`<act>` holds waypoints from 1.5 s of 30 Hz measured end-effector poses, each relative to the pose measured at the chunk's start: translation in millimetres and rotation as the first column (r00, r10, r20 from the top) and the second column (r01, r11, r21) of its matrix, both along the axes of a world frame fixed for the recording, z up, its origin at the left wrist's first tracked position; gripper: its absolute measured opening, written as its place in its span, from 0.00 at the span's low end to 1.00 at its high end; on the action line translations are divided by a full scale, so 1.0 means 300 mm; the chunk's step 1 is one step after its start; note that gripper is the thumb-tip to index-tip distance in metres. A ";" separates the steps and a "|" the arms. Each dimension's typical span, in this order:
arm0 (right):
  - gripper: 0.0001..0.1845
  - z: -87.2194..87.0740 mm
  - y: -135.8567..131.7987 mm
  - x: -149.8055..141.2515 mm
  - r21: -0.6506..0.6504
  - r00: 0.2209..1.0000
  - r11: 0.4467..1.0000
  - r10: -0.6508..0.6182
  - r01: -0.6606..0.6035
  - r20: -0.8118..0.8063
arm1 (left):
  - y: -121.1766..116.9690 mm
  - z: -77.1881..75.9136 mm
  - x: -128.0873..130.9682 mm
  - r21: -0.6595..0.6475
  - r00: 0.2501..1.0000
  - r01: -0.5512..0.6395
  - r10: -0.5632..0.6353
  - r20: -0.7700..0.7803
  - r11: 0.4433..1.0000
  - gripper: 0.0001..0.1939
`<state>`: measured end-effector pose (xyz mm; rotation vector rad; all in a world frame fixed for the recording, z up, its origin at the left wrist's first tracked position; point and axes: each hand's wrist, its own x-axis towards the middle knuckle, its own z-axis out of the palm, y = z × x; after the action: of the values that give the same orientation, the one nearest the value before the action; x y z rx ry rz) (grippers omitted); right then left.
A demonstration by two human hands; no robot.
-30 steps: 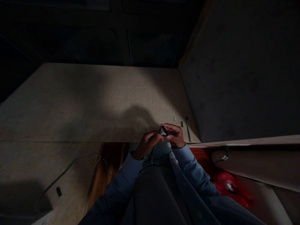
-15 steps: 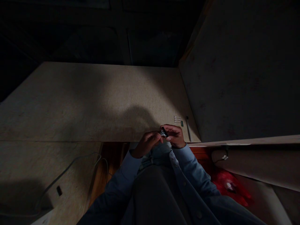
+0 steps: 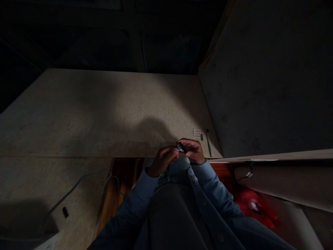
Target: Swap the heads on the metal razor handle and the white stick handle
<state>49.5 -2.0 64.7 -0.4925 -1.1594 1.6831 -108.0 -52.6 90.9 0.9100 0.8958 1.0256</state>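
A small black-and-silver object [image 3: 181,147] is held between my two hands over the table's near edge. My left hand [image 3: 164,158] is closed, its thumb and fingertips pinching the shiny side. From the other side my right hand [image 3: 194,150] grips the dark end, with fingers bent around it. The dim light and the fingers hide the object's exact kind. Just beyond my right hand, a row of small clear pieces [image 3: 196,132] lies beside a small dark green piece [image 3: 202,137]. A thin stick-like tool [image 3: 209,143] with a dark tip rests right of them.
The pale table [image 3: 125,104] spreads ahead and leftward, bounded on the right by an upright panel [image 3: 267,83]. A grey cable [image 3: 75,185] curves across the lower left surface near a small black item [image 3: 65,212]. A red bag [image 3: 260,210] lies low at the right.
The black-and-silver object has turned slightly between my fingers, showing more of its dark edge. Both hands stay in nearly the same place; the things on the table are unmoved.
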 end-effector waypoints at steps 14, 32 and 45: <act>0.26 0.007 0.008 0.009 0.042 0.997 0.998 0.052 -0.054 0.060 | 0.004 0.016 -0.004 0.016 0.999 0.051 -0.051 -0.010 0.999 0.29; 0.25 0.024 0.005 0.009 0.031 0.996 0.999 0.034 -0.036 0.077 | 0.005 0.022 -0.013 0.029 0.996 0.077 -0.076 -0.044 0.997 0.28; 0.25 0.006 0.011 0.033 0.026 0.993 0.996 0.086 -0.088 0.077 | 0.005 0.021 -0.017 0.014 0.991 0.132 -0.132 -0.034 0.991 0.30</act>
<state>59.4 1.3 66.6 -0.4979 -1.2753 1.7318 -113.2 -51.0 97.1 0.9893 0.8438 0.9076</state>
